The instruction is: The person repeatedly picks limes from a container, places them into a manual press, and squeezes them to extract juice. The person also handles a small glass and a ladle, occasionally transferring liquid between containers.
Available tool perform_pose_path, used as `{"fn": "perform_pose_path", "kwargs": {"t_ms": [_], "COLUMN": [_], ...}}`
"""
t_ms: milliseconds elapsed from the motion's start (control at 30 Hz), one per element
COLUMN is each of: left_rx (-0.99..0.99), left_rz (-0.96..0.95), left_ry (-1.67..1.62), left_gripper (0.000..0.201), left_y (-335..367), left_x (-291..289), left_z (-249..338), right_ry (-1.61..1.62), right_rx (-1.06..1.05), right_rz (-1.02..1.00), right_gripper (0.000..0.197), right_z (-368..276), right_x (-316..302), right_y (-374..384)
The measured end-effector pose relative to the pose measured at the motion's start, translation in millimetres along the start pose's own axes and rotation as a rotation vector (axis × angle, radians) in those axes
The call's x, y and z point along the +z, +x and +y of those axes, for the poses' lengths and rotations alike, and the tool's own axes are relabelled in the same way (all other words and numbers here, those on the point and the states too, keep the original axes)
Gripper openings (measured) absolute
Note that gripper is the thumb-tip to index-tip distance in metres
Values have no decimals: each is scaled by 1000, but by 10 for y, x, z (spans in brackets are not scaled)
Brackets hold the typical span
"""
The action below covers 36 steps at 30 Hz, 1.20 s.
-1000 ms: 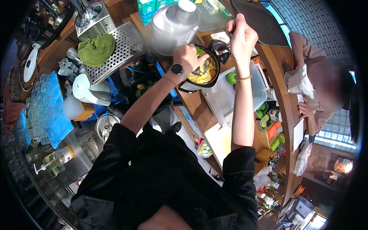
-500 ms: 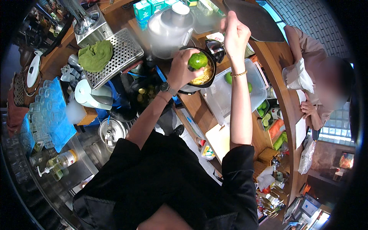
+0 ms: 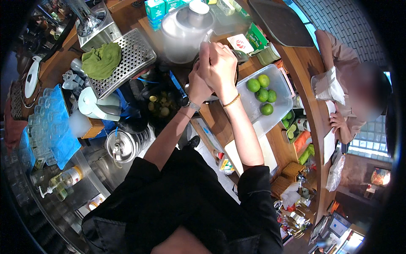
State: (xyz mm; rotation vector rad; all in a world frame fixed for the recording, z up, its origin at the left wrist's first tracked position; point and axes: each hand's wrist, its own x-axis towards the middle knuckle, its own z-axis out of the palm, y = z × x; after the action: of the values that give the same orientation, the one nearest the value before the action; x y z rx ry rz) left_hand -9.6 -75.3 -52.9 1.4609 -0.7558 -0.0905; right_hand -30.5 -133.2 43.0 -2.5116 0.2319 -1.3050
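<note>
My left hand (image 3: pixel 199 84) and my right hand (image 3: pixel 220 67) are pressed together over a black-rimmed round vessel, whose edge (image 3: pixel 237 72) shows only in part. The right hand lies over the left with its fingers bent, so most of the left fingers are hidden. Both hands look closed; no lime shows between them, and the vessel's inside is covered. To the right of the hands, several whole green limes (image 3: pixel 262 95) lie in a clear plastic tub (image 3: pixel 282 81).
Beyond my hands stands a large translucent lidded jar (image 3: pixel 179 36). A perforated metal tray (image 3: pixel 134 53) with a green cloth (image 3: pixel 101 61) is on the left. A white cutting board (image 3: pixel 264 154) lies near my right forearm. Across the counter a person sits holding papers (image 3: pixel 329 144).
My right hand has come down and left onto my left hand. The lime that showed in my left hand above the vessel is now hidden. The limes in the tub have come into view.
</note>
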Motion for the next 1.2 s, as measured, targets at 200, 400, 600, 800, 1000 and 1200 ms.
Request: {"fn": "perform_pose_path", "kwargs": {"t_ms": [200,400,600,800,1000,1200], "left_rx": [31,70,119,306,130,341], "left_rz": [130,132,99,-31,279,-210], "left_ry": [76,120,158,365,111,348], "left_gripper": [64,59,55,50,30,31], "left_y": [-50,-21,-21,-82,317,738], "left_x": [52,5,-27,-402,-1183,-592], "left_z": [46,6,-43,-138,-48,533], "right_ry": [2,21,-66,-72,-38,78], "right_rx": [-34,-42,-157,-221,-178,-143], "right_rz": [-2,-18,28,14,42,13], "right_gripper": [16,18,25,24,19,22], "right_z": [-67,-104,-107,-31,-119,-11], "right_x": [-33,32,233,367,458,580], "right_y": [-18,-108,-211,-337,-449,-702]}}
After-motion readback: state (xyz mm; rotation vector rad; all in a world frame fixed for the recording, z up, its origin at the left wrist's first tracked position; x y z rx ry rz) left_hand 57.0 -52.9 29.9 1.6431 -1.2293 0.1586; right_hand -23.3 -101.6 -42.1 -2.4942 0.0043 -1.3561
